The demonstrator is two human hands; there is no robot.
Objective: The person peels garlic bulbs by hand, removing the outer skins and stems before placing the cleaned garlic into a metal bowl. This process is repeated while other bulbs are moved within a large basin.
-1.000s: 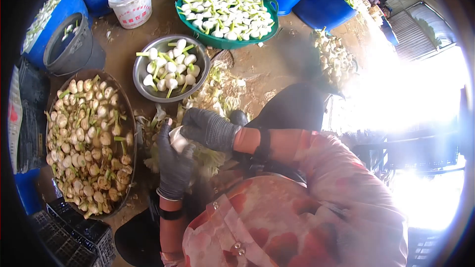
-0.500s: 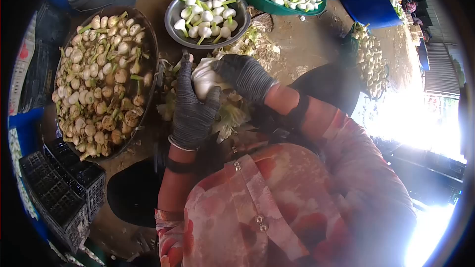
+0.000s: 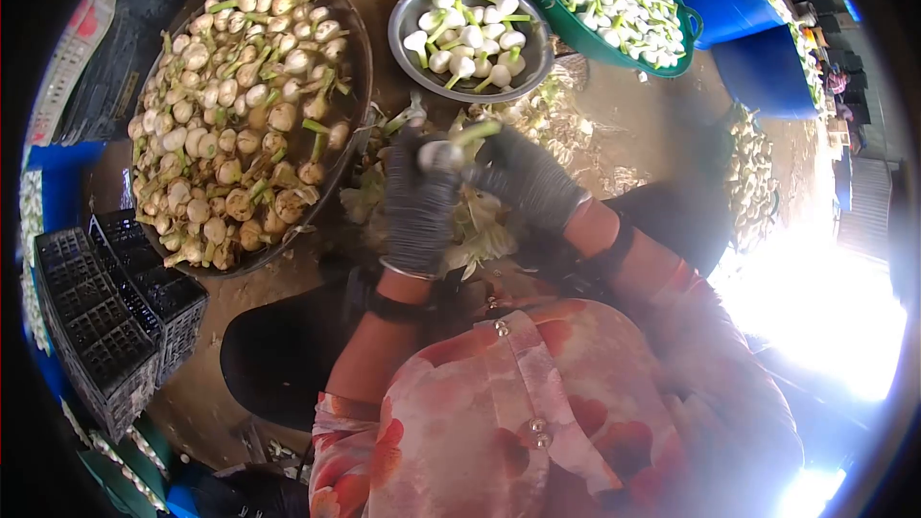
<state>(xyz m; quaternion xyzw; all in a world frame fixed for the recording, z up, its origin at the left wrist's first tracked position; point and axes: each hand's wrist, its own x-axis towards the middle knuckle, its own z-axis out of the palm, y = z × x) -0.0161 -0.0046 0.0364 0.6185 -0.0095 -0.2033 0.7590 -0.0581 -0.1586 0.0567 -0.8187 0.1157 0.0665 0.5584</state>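
A white garlic bulb point(image 3: 440, 155), blurred by motion, is held in my left hand point(image 3: 418, 206), its short green stem pointing right. Dark ribbed gloves cover both hands. My right hand point(image 3: 533, 177) is right beside the bulb with its fingers curled in; the fingertips are smeared, and what they pinch cannot be made out. Peeled garlic skins point(image 3: 472, 228) lie in a heap beneath my hands. Just beyond stands a metal bowl point(image 3: 395, 31) of cleaned bulbs with trimmed stems. To the left is a wide round pan point(image 3: 361, 86) full of unpeeled, soiled garlic.
A green basin point(image 3: 693, 27) piled with white garlic stands at the back right, near blue containers point(image 3: 763, 82). More garlic point(image 3: 751, 177) lies to the right. Black crates point(image 3: 106, 302) are stacked at lower left. Glare washes out the right side.
The bulb now shows its stem pointing right, while before it sat wrapped between both hands. My right hand has moved slightly off it. The view has shifted, so the containers appear farther right.
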